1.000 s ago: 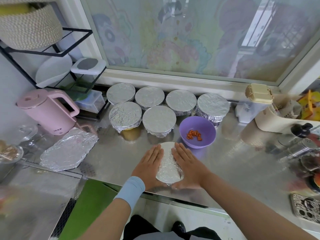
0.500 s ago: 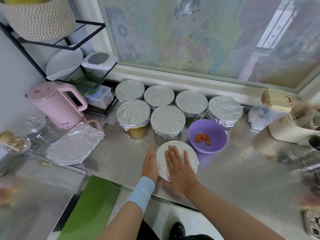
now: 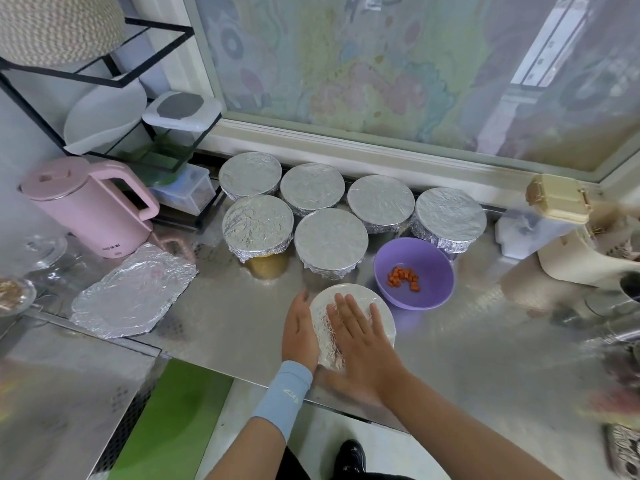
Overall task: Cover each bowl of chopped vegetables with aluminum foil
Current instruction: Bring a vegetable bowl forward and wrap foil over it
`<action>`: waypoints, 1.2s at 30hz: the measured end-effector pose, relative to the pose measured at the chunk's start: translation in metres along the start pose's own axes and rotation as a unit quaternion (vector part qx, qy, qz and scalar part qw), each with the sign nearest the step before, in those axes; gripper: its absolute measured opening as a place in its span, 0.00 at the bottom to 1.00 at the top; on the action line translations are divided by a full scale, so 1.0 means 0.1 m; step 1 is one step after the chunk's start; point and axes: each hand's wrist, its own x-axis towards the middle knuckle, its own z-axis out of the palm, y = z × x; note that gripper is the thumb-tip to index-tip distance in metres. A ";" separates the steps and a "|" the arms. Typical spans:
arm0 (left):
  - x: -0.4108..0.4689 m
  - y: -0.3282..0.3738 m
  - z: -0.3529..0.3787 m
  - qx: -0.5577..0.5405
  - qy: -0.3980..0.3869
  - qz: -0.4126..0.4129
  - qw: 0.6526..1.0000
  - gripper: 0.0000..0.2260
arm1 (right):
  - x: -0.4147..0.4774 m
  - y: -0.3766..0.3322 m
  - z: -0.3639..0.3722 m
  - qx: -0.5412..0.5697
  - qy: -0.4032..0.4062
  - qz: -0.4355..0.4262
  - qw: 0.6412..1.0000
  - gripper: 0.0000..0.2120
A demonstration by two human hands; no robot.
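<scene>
A foil-covered bowl (image 3: 379,308) stands near the front edge of the steel counter. My right hand (image 3: 360,341) lies flat on top of its foil, fingers straight. My left hand (image 3: 299,329) presses against the bowl's left side with straight fingers. Just behind and to the right, an uncovered purple bowl (image 3: 427,292) holds chopped orange pieces (image 3: 403,277). Several foil-covered bowls (image 3: 330,239) stand in two rows at the back by the window. A loose crumpled foil sheet (image 3: 133,291) lies flat on the counter to the left.
A pink kettle (image 3: 91,207) stands at the left, with a black wire rack (image 3: 104,81) behind it. Cream containers (image 3: 568,244) and metal utensils crowd the right side. The counter's front edge (image 3: 242,374) runs just under my wrists.
My right hand slid from the bowl's right side onto the top of the foil. My left hand stays at the bowl's left side. The view shifted slightly.
</scene>
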 end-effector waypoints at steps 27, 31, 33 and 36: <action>0.59 0.05 0.18 0.508 -0.164 0.304 0.789 0.18 | 0.32 0.25 -0.21 0.342 0.119 0.333 0.870 0.13; 0.59 0.09 0.20 0.507 -0.161 0.301 0.791 0.17 | 0.34 0.23 -0.23 0.326 0.126 0.343 0.872 0.12; 0.57 0.10 0.19 0.504 -0.160 0.298 0.794 0.17 | 0.34 0.24 -0.24 0.328 0.124 0.337 0.874 0.11; 0.52 0.08 0.14 0.499 -0.154 0.277 0.807 0.18 | 0.33 0.27 -0.25 0.321 0.087 0.301 0.894 0.12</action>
